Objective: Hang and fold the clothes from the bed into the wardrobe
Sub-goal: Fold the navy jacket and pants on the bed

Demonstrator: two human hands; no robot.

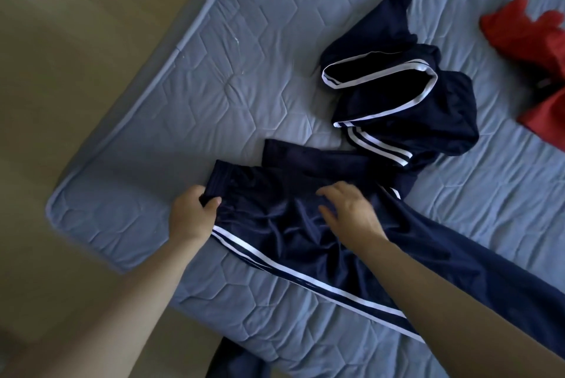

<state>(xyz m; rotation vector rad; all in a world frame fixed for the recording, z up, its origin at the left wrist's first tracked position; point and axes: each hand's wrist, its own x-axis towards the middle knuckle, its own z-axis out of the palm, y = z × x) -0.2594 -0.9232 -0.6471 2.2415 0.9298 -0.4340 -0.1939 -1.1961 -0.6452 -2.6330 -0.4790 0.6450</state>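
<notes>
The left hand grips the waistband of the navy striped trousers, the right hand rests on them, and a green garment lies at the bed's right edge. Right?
Not quite. In the head view the garment at the right edge of the bed is red, not green. The left hand does grip the waistband of the navy trousers, and the right hand rests on them.

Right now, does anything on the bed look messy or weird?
Yes. Behind the spread-out navy pants, another navy striped garment lies crumpled in a heap, its white stripes twisting different ways. A red garment sits bunched near the right side of the mattress. Nothing looks torn or spilled.
</notes>
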